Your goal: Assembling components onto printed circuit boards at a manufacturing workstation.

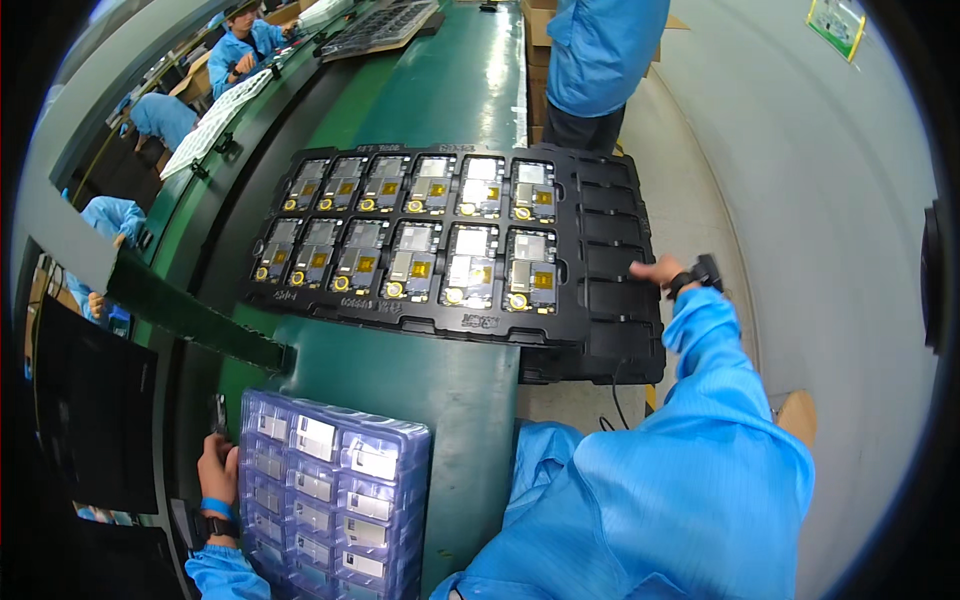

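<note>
My left hand (pixel 217 470) is at the left side of a clear purple-tinted blister tray stack (pixel 336 482) whose pockets hold small silver plates. Its fingers are closed around the lower end of a small dark strip (pixel 219 412), too small to name surely. My right hand (pixel 658 270) reaches over the right edge of a black plastic tray (pixel 400 318), some fingers stretched out to the left and nothing seen in them. Whether it touches the tray is unclear. Two rows of phone circuit boards (pixel 412 262), with silver shields and yellow patches, lie in that tray.
More black trays (pixel 610 262) lie under the loaded one, overhanging the green bench (pixel 455 400) on the right. A green metal bar (pixel 200 315) juts in from the left. A co-worker in blue (pixel 605 60) stands ahead; others sit across the line. A wall runs along the right.
</note>
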A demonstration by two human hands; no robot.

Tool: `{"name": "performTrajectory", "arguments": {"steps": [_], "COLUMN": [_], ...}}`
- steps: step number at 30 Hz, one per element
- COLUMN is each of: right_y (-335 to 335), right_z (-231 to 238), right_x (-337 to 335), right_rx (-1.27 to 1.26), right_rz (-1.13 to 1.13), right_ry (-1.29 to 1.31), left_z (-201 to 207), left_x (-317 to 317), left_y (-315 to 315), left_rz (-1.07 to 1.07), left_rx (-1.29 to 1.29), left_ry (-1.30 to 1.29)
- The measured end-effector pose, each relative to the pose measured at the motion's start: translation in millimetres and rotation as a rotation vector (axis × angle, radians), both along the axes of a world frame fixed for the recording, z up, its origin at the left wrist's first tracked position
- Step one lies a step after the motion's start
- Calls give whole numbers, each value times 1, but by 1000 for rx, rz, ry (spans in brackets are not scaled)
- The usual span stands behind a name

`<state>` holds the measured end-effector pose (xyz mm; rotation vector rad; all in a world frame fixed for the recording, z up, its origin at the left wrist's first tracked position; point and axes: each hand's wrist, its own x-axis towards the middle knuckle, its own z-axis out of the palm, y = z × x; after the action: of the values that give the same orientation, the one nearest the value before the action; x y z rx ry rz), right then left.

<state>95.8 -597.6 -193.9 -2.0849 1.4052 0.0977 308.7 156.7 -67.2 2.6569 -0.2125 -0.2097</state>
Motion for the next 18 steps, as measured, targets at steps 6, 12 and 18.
{"name": "performTrajectory", "arguments": {"steps": [6, 12, 18], "right_y": [-19, -5, -26], "right_z": [-42, -45, -25], "right_x": [-17, -22, -35], "right_rx": [-249, 24, 318], "right_rz": [15, 64, -293], "right_ry": [149, 35, -528], "left_z": [-19, -19, -24], "left_x": [14, 25, 33], "left_y": [35, 42, 48], "left_rz": [215, 223, 291], "left_rx": [338, 197, -40], "left_ry": [-254, -112, 24]}}
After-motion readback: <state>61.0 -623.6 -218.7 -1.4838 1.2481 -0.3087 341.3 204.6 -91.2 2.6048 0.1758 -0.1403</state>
